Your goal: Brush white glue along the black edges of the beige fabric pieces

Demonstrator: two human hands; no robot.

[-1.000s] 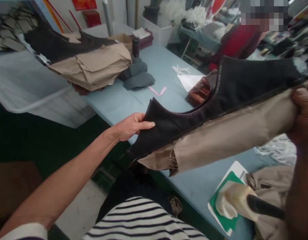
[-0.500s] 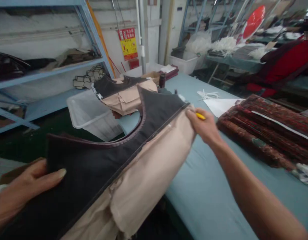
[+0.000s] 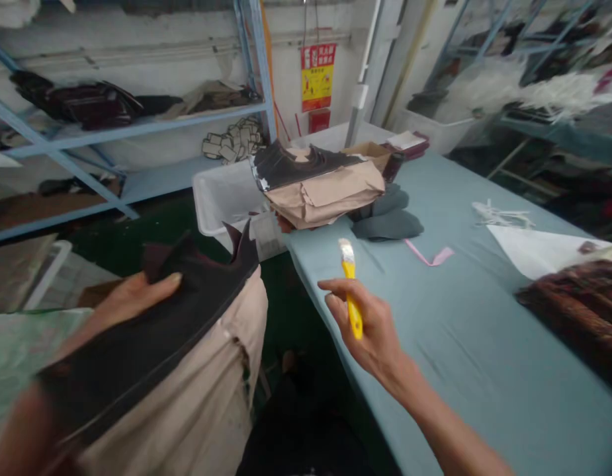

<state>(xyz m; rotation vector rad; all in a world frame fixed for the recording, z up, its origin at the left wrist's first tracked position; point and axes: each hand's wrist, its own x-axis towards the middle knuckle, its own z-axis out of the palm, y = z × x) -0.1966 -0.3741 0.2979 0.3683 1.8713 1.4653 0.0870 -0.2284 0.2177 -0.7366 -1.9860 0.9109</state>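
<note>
My left hand (image 3: pixel 141 294) is closed on a dark leather-like bag piece (image 3: pixel 186 311), thumb on top and fingers hidden beneath. Beige lining cloth (image 3: pixel 201 377) hangs from the piece's lower edge. Over the near side of the table, my right hand (image 3: pixel 368 324) grips a small brush with a yellow handle (image 3: pixel 354 311); its pale bristles point up and away from me. Beyond it, a similar stack of dark pieces with beige lining (image 3: pixel 330 188) lies at the table's left edge.
A blue-covered table (image 3: pixel 449 330) extends on the right, bearing grey flat pieces (image 3: pixel 390 225), a pink ribbon (image 3: pixel 432 258), white paper (image 3: pixel 544 248) and a patterned dark-red stack (image 3: pixel 578 297). A white plastic bin (image 3: pixel 221 198) stands left of it, before blue shelving (image 3: pixel 167 125).
My right hand has let go of the lining's far corner and moved left and down, with the brush now in full view. The dark piece has swung left, off the table. The view has turned left.
</note>
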